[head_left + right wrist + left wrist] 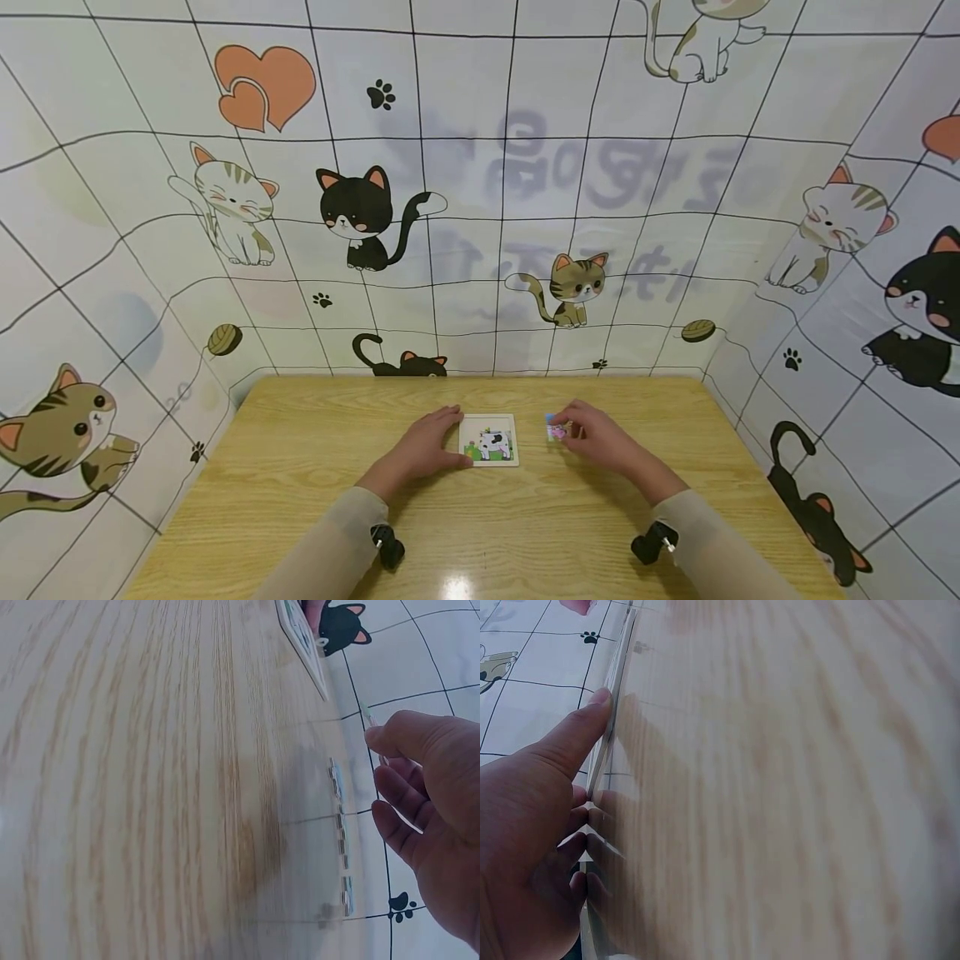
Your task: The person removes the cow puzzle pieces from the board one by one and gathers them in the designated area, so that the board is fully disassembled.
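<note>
A small puzzle board (488,422) with a pale frame lies flat, showing a black-and-white cow picture (495,445) in its lower part. My left hand (426,443) holds the board by its left side, thumb at the near corner and fingers by the far one. In the left wrist view the thumb (577,731) lies along the board's thin edge. My right hand (596,435) is to the right of the board. Between thumb and fingers it pinches a thin puzzle piece (367,712). Colourful puzzle pieces (553,427) show at its fingertips in the head view.
Several loose puzzle pieces (342,832) lie in a row on the wooden tabletop (330,450) below my right hand. A cloth printed with cats (465,208) encloses the table at the back and sides.
</note>
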Motion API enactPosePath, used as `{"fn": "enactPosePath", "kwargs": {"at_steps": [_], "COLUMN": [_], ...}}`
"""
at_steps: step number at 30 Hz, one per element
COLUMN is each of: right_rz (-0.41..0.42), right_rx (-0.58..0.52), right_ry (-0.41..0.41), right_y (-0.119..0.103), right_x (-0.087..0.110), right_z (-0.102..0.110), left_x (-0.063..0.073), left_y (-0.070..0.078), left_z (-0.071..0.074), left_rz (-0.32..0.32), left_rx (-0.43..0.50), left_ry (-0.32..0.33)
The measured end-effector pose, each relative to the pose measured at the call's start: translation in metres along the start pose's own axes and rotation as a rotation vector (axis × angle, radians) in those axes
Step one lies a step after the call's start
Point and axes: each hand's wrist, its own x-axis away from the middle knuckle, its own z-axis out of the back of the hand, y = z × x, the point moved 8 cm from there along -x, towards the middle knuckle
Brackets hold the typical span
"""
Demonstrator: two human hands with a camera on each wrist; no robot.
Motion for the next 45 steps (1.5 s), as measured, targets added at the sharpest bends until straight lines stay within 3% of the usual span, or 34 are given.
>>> {"fn": "enactPosePath", "kwargs": {"at_steps": [19,45], "right_rz": [-0.054,-0.057], "right_rx": [0.027,0.044], "right_ry": [-0.008,-0.042], "right_y": [0.016,0.026], "right_x": [0.002,0.002], "right_z": [-0.006,-0.014], "left_x": [0.002,0.001], "left_y": [0.002,0.0], "left_z": [0.001,0.0], "left_rz": [0.004,0.009], "left_rx": [0.009,-0.002], "left_ry": [0.0,0.007]}}
